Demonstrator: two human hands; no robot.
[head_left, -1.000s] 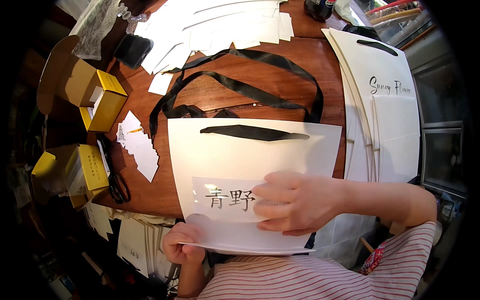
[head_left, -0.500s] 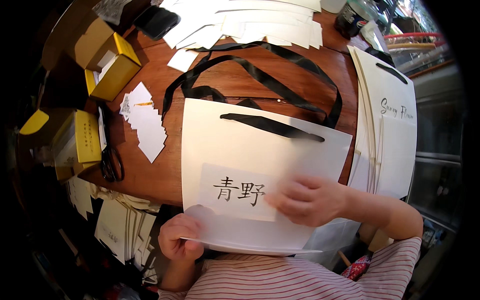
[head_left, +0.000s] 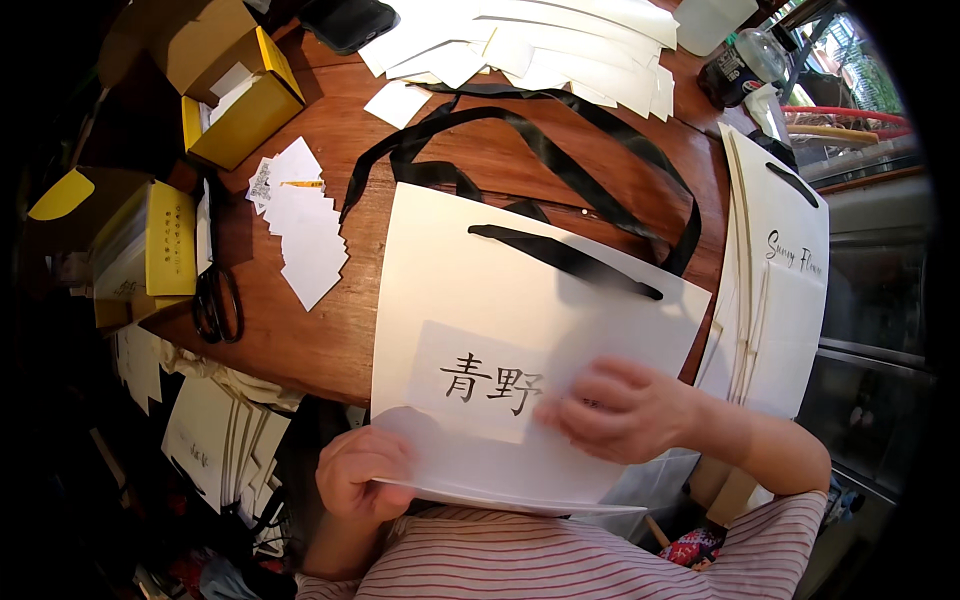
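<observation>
**Label pressed onto white bag**

While left hand (head_left: 362, 478) grips the near edge of the white paper bag (head_left: 520, 300), right hand (head_left: 618, 408) presses flat on the label (head_left: 478, 382). Bag lies on the surface (head_left: 330, 330) between both hands; scissors (head_left: 216, 305) well left.

The person wears a short-sleeved top of pale cloth with thin red horizontal stripes, its sleeve ending well up the arm from the right hand (head_left: 625, 410), so both forearms are bare, and neither that hand nor the left hand (head_left: 362, 472) shows a ring, watch or glove.
</observation>
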